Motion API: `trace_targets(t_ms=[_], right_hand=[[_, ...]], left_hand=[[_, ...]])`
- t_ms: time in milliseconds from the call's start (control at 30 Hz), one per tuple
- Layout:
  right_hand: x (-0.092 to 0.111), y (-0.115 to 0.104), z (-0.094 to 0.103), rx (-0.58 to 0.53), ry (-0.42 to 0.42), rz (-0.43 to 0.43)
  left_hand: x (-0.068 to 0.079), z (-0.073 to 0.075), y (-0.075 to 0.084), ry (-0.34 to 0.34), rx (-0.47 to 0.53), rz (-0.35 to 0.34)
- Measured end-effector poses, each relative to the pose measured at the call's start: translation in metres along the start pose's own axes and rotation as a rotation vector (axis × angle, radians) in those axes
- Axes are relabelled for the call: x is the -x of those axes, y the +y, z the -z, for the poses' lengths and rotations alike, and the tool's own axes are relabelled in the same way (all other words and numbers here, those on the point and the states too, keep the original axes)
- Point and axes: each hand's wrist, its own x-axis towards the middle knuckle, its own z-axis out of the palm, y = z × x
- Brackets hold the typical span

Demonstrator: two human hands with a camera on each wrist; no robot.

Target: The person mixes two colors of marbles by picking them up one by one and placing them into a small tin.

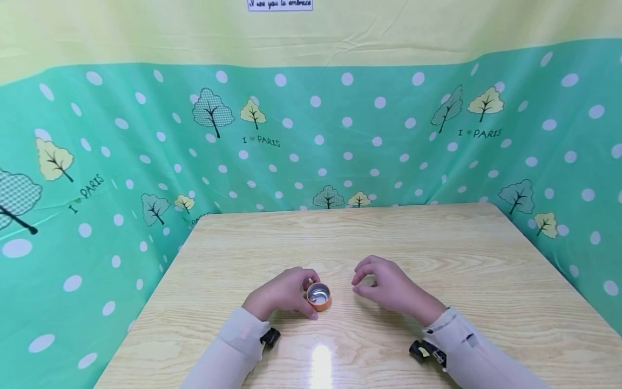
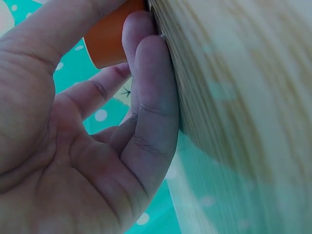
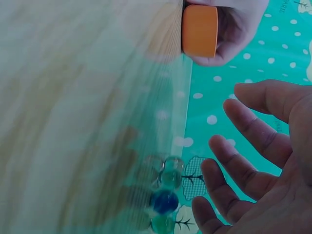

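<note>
My left hand [image 1: 286, 294] grips a small round orange tin [image 1: 319, 306] between thumb and fingers; the tin stands upright on the table with its open top up. A small shiny round thing shows inside it, too small to name for certain. To the right of the tin, my right hand [image 1: 389, 286] hovers with fingers loosely bent and apart, nothing between them. In the right wrist view a blue glass marble [image 3: 165, 201], a green marble [image 3: 163, 223] and clear greenish marbles [image 3: 171, 174] lie on the table beyond the right fingers. In the head view the right hand mostly hides them.
The pale wood-grain table [image 1: 340, 237] reaches back to a green dotted cloth [image 1: 330, 140] that hangs behind it and along both sides. A bright light reflection [image 1: 320, 367] lies on the near part of the tabletop. Each wrist wears a small black camera [image 1: 270, 337].
</note>
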Motion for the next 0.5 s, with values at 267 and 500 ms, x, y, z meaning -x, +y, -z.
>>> trace_targets(t_ms=[267, 500], right_hand=[[0.007, 0.012, 0.009, 0.012, 0.014, 0.028], [0.013, 0.023, 0.017, 0.008, 0.022, 0.035]], left_hand=[[0.0, 0.0, 0.001, 0.006, -0.01, -0.008], [0.0, 0.0, 0.0, 0.004, 0.001, -0.009]])
